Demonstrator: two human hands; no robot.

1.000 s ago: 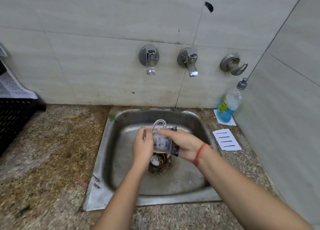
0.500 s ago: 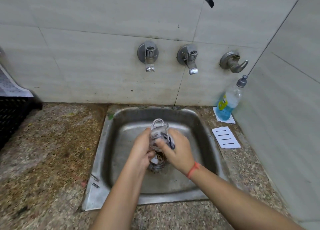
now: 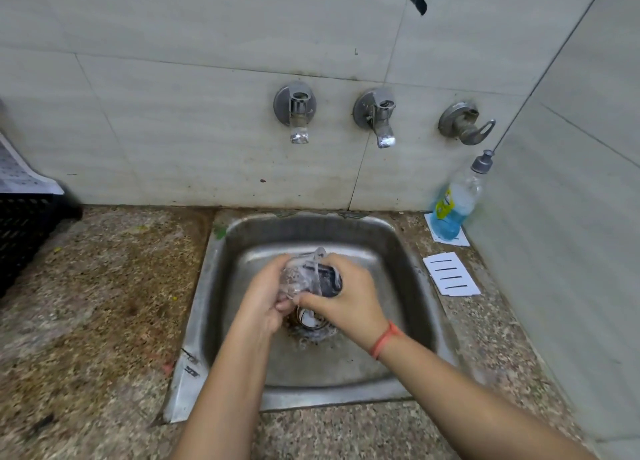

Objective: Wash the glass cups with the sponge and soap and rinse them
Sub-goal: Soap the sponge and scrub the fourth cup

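Over the middle of the steel sink I hold a clear glass cup with a handle, tipped on its side. My left hand grips the cup from the left. My right hand holds a dark sponge pressed against the cup's right side. Most of the sponge is hidden by my fingers. No water runs from the taps.
A soap bottle with blue liquid stands at the sink's back right corner on a white card. A second white card lies on the speckled counter right of the sink. A black crate sits at the far left. The drain lies under my hands.
The cup has turned in my hands, its handle swinging from straight up toward the right. My right hand has slid round over the cup with the sponge. Both hands stay above the drain.
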